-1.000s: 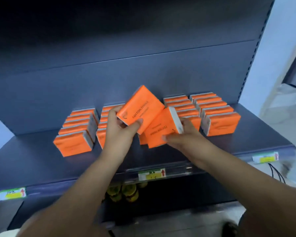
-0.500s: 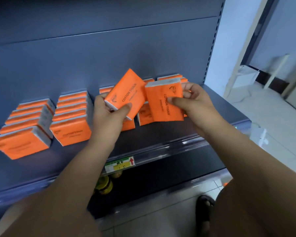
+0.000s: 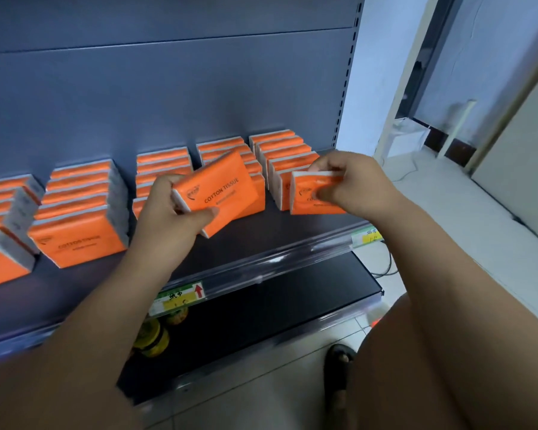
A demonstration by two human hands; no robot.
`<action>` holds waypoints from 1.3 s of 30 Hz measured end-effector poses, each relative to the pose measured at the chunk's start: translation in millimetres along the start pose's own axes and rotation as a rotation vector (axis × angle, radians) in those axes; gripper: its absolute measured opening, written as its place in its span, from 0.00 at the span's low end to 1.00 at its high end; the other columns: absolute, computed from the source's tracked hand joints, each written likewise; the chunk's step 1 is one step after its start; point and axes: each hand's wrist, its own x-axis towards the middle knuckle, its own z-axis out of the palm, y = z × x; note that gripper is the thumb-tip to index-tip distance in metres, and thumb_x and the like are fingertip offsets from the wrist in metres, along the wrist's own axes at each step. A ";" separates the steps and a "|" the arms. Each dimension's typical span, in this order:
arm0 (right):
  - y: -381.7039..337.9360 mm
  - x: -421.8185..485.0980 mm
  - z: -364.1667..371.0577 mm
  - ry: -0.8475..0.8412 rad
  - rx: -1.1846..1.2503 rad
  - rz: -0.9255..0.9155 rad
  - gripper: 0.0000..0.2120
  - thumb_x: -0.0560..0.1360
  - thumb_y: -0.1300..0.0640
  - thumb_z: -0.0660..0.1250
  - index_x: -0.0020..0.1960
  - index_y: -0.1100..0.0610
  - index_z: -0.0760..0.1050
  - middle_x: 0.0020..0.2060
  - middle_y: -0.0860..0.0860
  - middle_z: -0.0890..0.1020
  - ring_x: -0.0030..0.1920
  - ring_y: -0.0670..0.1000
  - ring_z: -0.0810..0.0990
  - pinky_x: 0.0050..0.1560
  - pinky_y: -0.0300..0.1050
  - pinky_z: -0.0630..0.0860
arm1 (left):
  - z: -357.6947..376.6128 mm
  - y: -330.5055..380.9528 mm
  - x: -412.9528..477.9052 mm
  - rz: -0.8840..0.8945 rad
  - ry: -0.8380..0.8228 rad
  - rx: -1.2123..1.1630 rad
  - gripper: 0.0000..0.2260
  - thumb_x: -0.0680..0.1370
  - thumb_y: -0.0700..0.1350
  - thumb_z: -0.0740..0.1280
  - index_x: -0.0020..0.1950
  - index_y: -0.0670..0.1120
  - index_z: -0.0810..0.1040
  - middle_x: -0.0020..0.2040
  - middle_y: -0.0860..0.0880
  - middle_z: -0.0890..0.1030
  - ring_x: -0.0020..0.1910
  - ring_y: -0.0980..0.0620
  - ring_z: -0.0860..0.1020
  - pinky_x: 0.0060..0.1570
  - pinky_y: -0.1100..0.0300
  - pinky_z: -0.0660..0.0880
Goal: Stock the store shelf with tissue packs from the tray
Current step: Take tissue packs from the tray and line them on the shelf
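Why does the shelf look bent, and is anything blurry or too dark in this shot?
Head view: the wide lens tilts the shelf and leans its slotted upright; the pack in the left hand is sharp enough to read COTTON TISSUE, while the picture's bottom-left corner smears; the lower shelf sits in deep shadow, and the clear price strip catches glare.

Left hand [image 3: 172, 218] curled in grip, right hand [image 3: 356, 185] pinching, forearms outstretched

right-hand pack [image 3: 312, 198] lowered, fronting rightmost row [image 3: 284, 152]
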 end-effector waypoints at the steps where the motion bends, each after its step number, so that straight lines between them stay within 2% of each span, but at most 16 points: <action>1: 2.0 2.1 1.8 -0.029 -0.057 -0.027 0.18 0.67 0.66 0.77 0.54 0.50 0.84 0.47 0.43 0.82 0.49 0.46 0.80 0.48 0.36 0.73 | 0.1 -1.0 -0.7 0.002 -0.021 0.014 0.23 0.69 0.47 0.79 0.52 0.70 0.73 0.54 0.56 0.83 0.55 0.53 0.82 0.55 0.42 0.81; 4: 8.3 8.3 8.8 -0.054 -0.163 -0.088 0.19 0.67 0.65 0.78 0.56 0.52 0.85 0.50 0.47 0.81 0.52 0.50 0.80 0.52 0.43 0.75 | 1.9 -5.6 -1.7 0.006 -0.073 0.038 0.22 0.74 0.42 0.78 0.59 0.60 0.73 0.55 0.55 0.82 0.55 0.53 0.81 0.50 0.50 0.79; 7: 12.6 12.2 15.0 -0.033 -0.249 -0.168 0.20 0.65 0.66 0.77 0.55 0.53 0.86 0.48 0.49 0.79 0.52 0.54 0.79 0.51 0.46 0.75 | 6.7 -7.7 -3.0 0.007 -0.103 0.055 0.22 0.75 0.40 0.77 0.61 0.58 0.73 0.56 0.54 0.82 0.56 0.53 0.80 0.46 0.57 0.76; 10: 14.9 16.0 18.8 -0.033 -0.333 -0.237 0.21 0.63 0.67 0.75 0.54 0.55 0.86 0.48 0.55 0.81 0.52 0.59 0.79 0.50 0.49 0.76 | 12.2 -7.4 -4.3 0.002 -0.137 0.096 0.23 0.75 0.40 0.77 0.64 0.56 0.73 0.58 0.52 0.81 0.56 0.53 0.80 0.43 0.60 0.75; 15: 15.4 18.5 26.5 -0.010 -0.401 -0.214 0.22 0.65 0.66 0.72 0.58 0.54 0.84 0.51 0.57 0.81 0.56 0.63 0.78 0.52 0.56 0.79 | 17.3 -7.3 -5.9 0.003 -0.178 0.174 0.27 0.75 0.41 0.78 0.69 0.56 0.71 0.57 0.50 0.81 0.54 0.53 0.81 0.46 0.57 0.79; 19: 11.5 16.8 29.0 0.016 -0.452 -0.166 0.22 0.69 0.65 0.70 0.61 0.53 0.83 0.54 0.57 0.80 0.58 0.64 0.76 0.53 0.57 0.79 | 17.2 -6.5 -8.6 0.018 -0.196 0.212 0.28 0.75 0.41 0.78 0.68 0.58 0.71 0.58 0.55 0.81 0.57 0.55 0.79 0.47 0.61 0.77; 24: 6.3 17.0 30.3 0.066 -0.549 -0.102 0.21 0.72 0.64 0.67 0.64 0.55 0.79 0.55 0.57 0.78 0.59 0.63 0.74 0.52 0.58 0.79 | 15.3 -8.0 -12.0 0.030 -0.223 0.254 0.28 0.74 0.41 0.78 0.69 0.57 0.71 0.58 0.56 0.81 0.58 0.54 0.80 0.55 0.51 0.81; 30: 3.3 15.2 35.3 0.036 -0.511 -0.097 0.20 0.72 0.64 0.71 0.63 0.53 0.81 0.58 0.57 0.78 0.60 0.63 0.76 0.53 0.57 0.80 | 13.2 -9.6 -12.1 0.023 -0.234 0.264 0.28 0.75 0.41 0.78 0.68 0.58 0.71 0.59 0.55 0.80 0.59 0.53 0.79 0.56 0.49 0.81; 36: -8.3 9.9 34.8 0.054 -0.535 -0.129 0.32 0.70 0.65 0.70 0.73 0.54 0.71 0.61 0.59 0.77 0.61 0.65 0.74 0.54 0.58 0.78 | 14.5 -9.7 -13.7 0.012 -0.213 0.185 0.28 0.74 0.40 0.79 0.68 0.56 0.71 0.61 0.55 0.81 0.61 0.53 0.80 0.58 0.45 0.81; 38: -18.9 3.9 39.6 0.090 -0.498 -0.204 0.29 0.70 0.64 0.70 0.71 0.54 0.74 0.62 0.58 0.79 0.60 0.64 0.75 0.53 0.57 0.77 | 16.6 -9.6 -13.8 0.002 -0.194 0.148 0.28 0.73 0.39 0.79 0.67 0.55 0.70 0.61 0.54 0.81 0.61 0.53 0.80 0.58 0.48 0.81; 39: -24.3 0.3 44.5 0.102 -0.437 -0.250 0.24 0.71 0.64 0.69 0.67 0.55 0.77 0.58 0.58 0.81 0.57 0.63 0.77 0.51 0.54 0.77 | 18.2 -9.4 -14.1 -0.002 -0.180 0.128 0.29 0.73 0.39 0.79 0.67 0.55 0.70 0.61 0.54 0.81 0.61 0.53 0.80 0.57 0.50 0.81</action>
